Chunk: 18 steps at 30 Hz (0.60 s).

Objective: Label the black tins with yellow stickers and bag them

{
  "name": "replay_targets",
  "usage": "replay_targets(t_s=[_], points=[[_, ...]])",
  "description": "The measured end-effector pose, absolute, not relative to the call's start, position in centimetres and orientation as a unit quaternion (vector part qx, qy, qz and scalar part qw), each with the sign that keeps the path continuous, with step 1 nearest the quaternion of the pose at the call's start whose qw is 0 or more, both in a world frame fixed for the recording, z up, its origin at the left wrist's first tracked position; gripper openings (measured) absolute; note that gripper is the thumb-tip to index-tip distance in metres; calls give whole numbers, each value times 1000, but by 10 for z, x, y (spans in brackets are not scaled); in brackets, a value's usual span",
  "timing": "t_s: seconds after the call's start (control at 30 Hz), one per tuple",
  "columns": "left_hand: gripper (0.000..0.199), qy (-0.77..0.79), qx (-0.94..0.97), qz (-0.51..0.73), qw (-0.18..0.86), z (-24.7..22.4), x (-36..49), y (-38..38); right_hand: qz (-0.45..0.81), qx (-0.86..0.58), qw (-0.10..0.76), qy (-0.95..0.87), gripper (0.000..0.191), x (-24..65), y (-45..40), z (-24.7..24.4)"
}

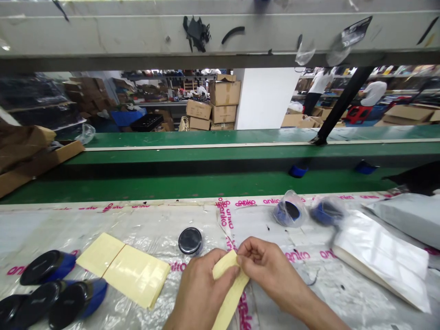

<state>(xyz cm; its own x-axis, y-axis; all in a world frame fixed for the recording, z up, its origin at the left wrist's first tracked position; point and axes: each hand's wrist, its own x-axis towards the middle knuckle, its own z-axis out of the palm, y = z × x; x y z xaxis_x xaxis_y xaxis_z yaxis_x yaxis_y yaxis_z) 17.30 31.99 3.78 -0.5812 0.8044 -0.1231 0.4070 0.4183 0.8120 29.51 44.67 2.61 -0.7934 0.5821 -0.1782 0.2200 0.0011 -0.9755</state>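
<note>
My left hand [202,286] and my right hand [266,270] pinch a pale yellow paper strip [229,286] between them at the bottom middle of the view. Left of my hands lies a stack of pale yellow sheets [123,269] with a thin reddish band around it. A round black disc [190,240] sits just above my left hand, apart from it. Several black-and-blue round items [48,268] lie at the lower left. To the upper right, two blue items wrapped in transparent plastic [288,210] rest beyond my right hand.
A white sheet pad [381,259] and a grey-white mailer bag [405,220] lie at the right. Printed plastic sheeting [137,224] covers the bench. A green conveyor belt [206,188] runs behind it. Beyond stand cardboard boxes [223,103] and two people [319,87].
</note>
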Motion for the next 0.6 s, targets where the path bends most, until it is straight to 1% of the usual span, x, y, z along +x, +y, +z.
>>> replay_targets(t_s=[0.1, 0.23, 0.37, 0.6], points=[[25, 811, 394, 338, 269, 37, 174, 320, 636, -295, 145, -698, 7, 296, 446, 25], [31, 819, 406, 314, 256, 36, 175, 322, 620, -300, 149, -710, 8, 297, 444, 24], [30, 823, 406, 307, 251, 38, 176, 323, 603, -305, 154, -721, 10, 298, 442, 27], [28, 812, 418, 313, 261, 39, 177, 321, 624, -285, 154, -711, 10, 299, 443, 23]])
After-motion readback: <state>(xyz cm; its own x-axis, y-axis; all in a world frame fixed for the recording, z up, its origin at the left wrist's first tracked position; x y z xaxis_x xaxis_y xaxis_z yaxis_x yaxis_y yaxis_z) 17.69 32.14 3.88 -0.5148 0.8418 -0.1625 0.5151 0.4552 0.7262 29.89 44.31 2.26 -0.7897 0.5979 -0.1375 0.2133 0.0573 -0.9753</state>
